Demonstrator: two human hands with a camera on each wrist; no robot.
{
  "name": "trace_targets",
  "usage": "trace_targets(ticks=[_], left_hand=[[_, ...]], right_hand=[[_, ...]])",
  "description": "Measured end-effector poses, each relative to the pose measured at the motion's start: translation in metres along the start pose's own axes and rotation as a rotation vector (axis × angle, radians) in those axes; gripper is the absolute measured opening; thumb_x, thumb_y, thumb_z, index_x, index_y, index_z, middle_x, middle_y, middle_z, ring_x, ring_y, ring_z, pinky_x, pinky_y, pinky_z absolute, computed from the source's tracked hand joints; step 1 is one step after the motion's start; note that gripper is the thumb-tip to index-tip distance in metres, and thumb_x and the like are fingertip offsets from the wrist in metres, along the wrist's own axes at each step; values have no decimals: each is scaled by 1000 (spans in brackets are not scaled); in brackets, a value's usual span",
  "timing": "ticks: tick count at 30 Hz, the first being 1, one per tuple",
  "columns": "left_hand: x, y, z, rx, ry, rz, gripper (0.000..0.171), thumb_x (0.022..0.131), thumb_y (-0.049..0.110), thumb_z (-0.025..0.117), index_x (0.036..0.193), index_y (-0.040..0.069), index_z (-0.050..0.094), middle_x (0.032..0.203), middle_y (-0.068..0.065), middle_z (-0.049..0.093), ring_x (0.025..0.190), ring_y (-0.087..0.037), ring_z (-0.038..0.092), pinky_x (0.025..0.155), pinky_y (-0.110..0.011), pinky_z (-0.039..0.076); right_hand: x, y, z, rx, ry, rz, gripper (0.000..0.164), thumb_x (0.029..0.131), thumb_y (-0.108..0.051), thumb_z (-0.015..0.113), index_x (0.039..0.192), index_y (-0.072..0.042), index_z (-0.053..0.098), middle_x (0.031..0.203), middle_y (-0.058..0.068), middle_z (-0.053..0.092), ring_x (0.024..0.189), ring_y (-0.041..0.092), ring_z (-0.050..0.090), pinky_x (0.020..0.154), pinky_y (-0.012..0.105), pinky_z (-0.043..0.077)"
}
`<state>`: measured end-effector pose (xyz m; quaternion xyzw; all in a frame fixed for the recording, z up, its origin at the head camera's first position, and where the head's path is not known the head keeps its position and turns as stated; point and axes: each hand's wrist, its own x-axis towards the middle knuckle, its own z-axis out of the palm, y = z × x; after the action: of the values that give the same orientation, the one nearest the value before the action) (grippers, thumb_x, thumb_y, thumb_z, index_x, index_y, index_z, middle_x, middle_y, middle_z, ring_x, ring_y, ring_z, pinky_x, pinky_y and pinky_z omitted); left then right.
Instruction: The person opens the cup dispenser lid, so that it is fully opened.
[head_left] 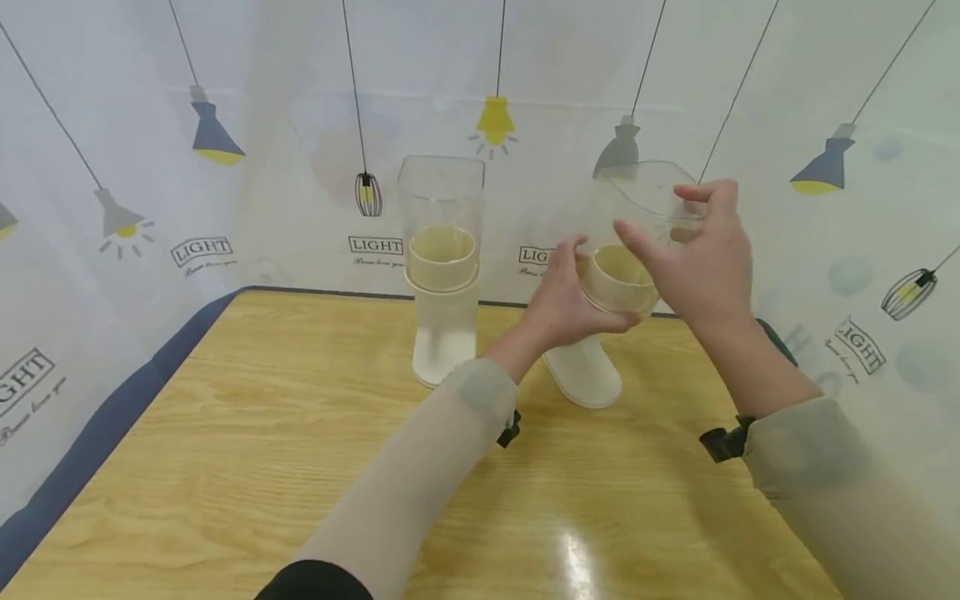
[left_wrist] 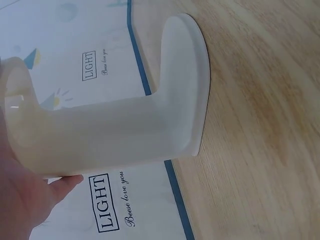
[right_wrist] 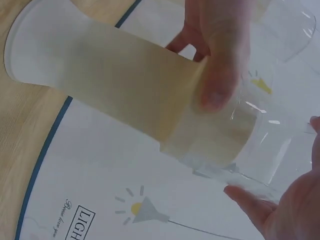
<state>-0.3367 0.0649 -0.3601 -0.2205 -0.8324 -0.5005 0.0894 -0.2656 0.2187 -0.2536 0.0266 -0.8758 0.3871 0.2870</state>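
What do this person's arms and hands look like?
The left hand and right hand are ungloved. A pale beige left sleeve and pale beige right sleeve end near the wrists. A small black left fitting and similar black right fitting show there. A rounded black piece meets the left sleeve below.

There was the left sleeve (head_left: 397,492), pale beige, a black fitting (head_left: 510,429) by its cuff, a rounded black piece (head_left: 313,582) opposite; right of it, a matching right sleeve (head_left: 840,483) sported a black wrist mount (head_left: 726,442)!

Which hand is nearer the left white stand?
Left: the left hand, right of the left stand, grips another stand; the right hand is farther right, at its clear container.
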Motion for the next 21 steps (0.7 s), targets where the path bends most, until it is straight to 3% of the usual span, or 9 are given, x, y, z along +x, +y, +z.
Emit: trace_targets(ticks=[3, 6, 11, 15, 21], left_hand=[[1, -1, -3, -16, -44, 7, 141, 69, 47, 104, 173, 18, 13, 157, -8, 47, 138, -20, 55, 117, -39, 52], [3, -2, -9, -53, -74, 5, 146, 70, 45, 104, 174, 20, 6, 158, -8, 46, 144, -21, 52, 122, -43, 49], [5, -4, -17, -117, -120, 1, 147, 71, 42, 104, 175, 22, 3, 159, -7, 47, 145, -25, 53, 122, -45, 48], [4, -7, -19, -155, -155, -14, 148, 72, 41, 104, 176, 28, -1, 166, -7, 43, 148, -29, 52, 124, -47, 47], [-2, -7, -14, -148, -104, -26, 145, 74, 43, 103, 176, 28, 1, 177, -10, 30, 160, -30, 39, 131, -52, 38]], right_hand=[[4, 2, -11, 93, 25, 78, 73, 89, -59, 86, 143, -27, 47, 164, 1, 55, 111, 10, 78, 77, 19, 52], [8, 0, -23, 195, 45, 92, 65, 90, -50, 88, 137, -34, 47, 162, -2, 55, 97, -4, 75, 72, 14, 54], [9, -8, -44, 278, 84, 77, 63, 91, -38, 90, 138, -34, 48, 156, -5, 55, 97, -5, 76, 74, 15, 56], [4, -7, -58, 277, 110, 86, 65, 92, -33, 89, 142, -33, 47, 153, -8, 54, 100, -4, 76, 77, 16, 55], [-2, 6, -76, 229, 146, 109, 66, 94, -34, 86, 146, -34, 45, 154, -11, 51, 101, -5, 73, 82, 18, 52]])
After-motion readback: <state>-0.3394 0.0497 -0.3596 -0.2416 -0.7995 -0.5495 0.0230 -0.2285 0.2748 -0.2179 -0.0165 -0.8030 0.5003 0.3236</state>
